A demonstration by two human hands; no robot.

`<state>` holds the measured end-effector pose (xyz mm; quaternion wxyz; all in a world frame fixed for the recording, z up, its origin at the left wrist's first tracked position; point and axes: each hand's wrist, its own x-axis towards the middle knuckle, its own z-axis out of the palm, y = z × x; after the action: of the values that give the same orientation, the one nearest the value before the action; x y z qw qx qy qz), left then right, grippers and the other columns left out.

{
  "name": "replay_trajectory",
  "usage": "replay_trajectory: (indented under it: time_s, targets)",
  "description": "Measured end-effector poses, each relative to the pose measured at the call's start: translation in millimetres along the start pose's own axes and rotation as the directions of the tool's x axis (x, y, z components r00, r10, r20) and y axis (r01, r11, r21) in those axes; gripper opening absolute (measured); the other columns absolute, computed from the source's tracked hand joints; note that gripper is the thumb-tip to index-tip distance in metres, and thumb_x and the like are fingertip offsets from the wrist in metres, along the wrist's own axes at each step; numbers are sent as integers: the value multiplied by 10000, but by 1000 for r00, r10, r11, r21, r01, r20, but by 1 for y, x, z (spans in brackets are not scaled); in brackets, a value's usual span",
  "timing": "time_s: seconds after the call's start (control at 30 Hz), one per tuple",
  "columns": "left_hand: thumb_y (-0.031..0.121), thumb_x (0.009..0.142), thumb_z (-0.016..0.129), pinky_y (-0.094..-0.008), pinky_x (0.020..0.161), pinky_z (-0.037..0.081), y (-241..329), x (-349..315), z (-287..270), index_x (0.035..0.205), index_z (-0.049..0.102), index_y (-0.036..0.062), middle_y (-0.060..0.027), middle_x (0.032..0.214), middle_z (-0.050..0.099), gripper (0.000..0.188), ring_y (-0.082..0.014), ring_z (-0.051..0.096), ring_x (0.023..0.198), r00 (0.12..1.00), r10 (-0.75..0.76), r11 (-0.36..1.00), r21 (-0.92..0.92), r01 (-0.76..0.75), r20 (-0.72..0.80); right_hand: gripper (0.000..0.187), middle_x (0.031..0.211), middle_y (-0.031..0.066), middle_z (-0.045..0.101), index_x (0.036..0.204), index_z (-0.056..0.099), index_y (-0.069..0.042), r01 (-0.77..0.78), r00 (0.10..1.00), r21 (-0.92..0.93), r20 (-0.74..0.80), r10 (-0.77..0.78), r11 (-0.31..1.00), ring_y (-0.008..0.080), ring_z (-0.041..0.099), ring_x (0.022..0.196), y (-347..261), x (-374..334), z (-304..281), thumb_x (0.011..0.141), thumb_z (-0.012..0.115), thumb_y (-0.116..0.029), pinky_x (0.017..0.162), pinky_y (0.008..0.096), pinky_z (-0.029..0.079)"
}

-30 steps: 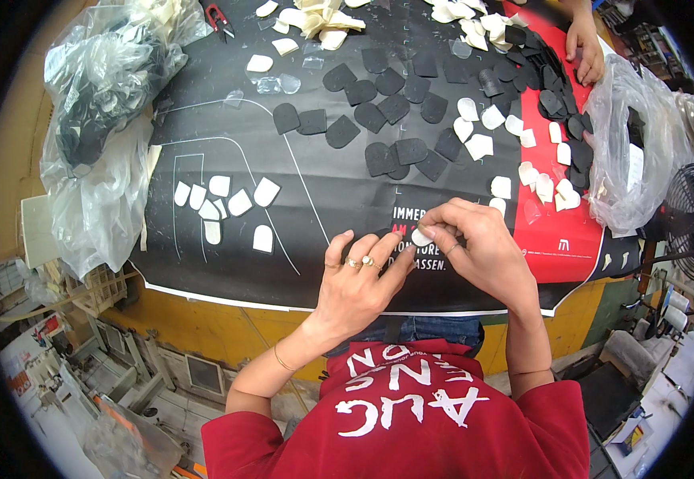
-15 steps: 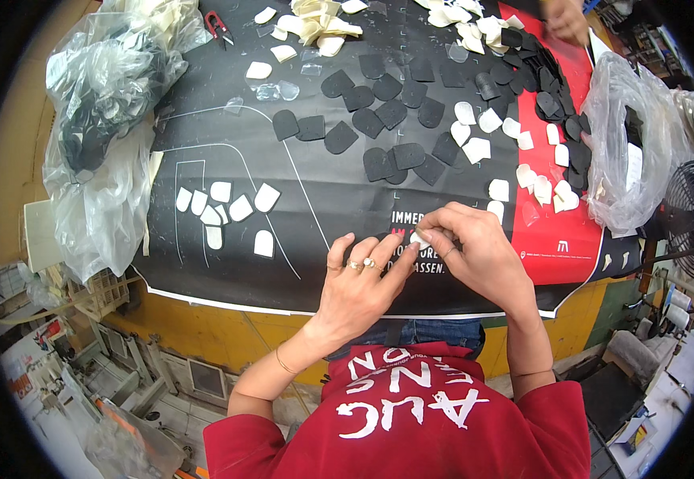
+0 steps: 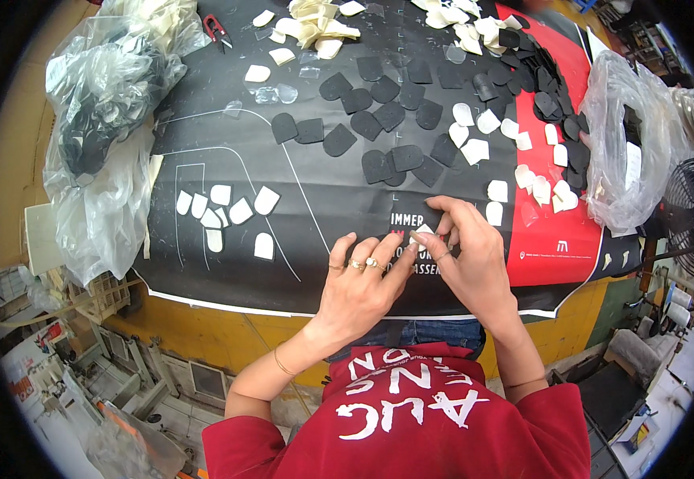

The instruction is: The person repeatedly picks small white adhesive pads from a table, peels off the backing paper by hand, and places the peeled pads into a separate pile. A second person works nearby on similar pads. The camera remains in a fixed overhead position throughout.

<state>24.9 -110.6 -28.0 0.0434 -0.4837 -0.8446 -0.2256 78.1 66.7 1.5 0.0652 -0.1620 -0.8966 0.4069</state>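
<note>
Close to the table's near edge, a small white piece (image 3: 423,236) is pinched between my two hands, partly hidden by fingers. My left hand (image 3: 360,281) grips its left side with thumb and forefinger, the other fingers half bent. On its right side lies the thumb of my right hand (image 3: 473,259), whose forefinger is raised off it. Left of my hands is a loose group of white tab-shaped pieces with rounded ends (image 3: 241,211). Beyond them, black pieces of similar shape (image 3: 391,116) are scattered, and further white ones (image 3: 498,191) rest to the right.
A black and red printed sheet (image 3: 315,188) covers the table. Clear plastic bags stand at the left (image 3: 95,160) and right (image 3: 630,152). Red-handled snips (image 3: 217,30) lie at the far left. Heaped cream pieces (image 3: 315,24) and a black pile (image 3: 543,76) sit farther back.
My right forefinger has lifted away from the white piece, so more of it shows. Another person's hand at the far right has moved out of clear view. My left hand has barely moved.
</note>
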Motion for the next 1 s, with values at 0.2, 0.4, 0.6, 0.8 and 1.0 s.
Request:
replay_trajectory:
  time_s: [0.2, 0.4, 0.6, 0.8, 1.0]
  targets:
    - [191, 789, 776, -443, 1037, 324, 0, 0, -1, 1159, 707, 159, -26, 1162, 588, 378, -202, 566, 1013, 1000, -4, 1000, -7, 4, -5, 323, 899, 109, 573, 1134, 637, -9, 44, 986, -83, -155, -57, 996, 184, 554, 698, 1, -2, 8, 833, 749, -38, 597, 318, 452]
    - [185, 790, 778, -438, 1045, 315, 0, -3, -2, 1159, 707, 164, -28, 1163, 599, 377, -198, 569, 1020, 1000, -9, 1000, 4, 9, -18, 225, 894, 129, 581, 1084, 650, -3, -56, 982, -14, -179, 53, 998, 279, 613, 786, 3, -3, 3, 873, 708, -55, 691, 393, 497]
    - [267, 823, 765, -465, 1071, 280, -29, -23, -24, 1143, 689, 149, -33, 1192, 610, 349, -197, 572, 1028, 990, -121, 978, 163, 131, -71, 141, 887, 125, 593, 1000, 681, 2, 16, 967, -78, -254, -35, 997, 284, 621, 784, 8, -11, -8, 875, 711, -56, 686, 380, 498]
    - [242, 879, 733, -473, 1114, 244, -76, -34, -54, 1199, 691, 125, -91, 1270, 601, 343, -240, 550, 1181, 866, -406, 797, 350, 492, -292, 221, 966, 115, 595, 1049, 684, -22, -32, 932, -311, -353, -85, 950, 291, 581, 911, 24, 6, -22, 884, 716, -166, 805, 411, 427]
    - [237, 854, 746, -468, 1124, 229, -43, -20, -40, 1181, 702, 135, -75, 1237, 609, 345, -249, 549, 1159, 883, -381, 877, 196, 439, -274, 341, 1062, 128, 601, 1144, 681, -32, -77, 930, -432, -355, -91, 899, 298, 577, 981, 32, 37, -25, 877, 740, -236, 852, 392, 403]
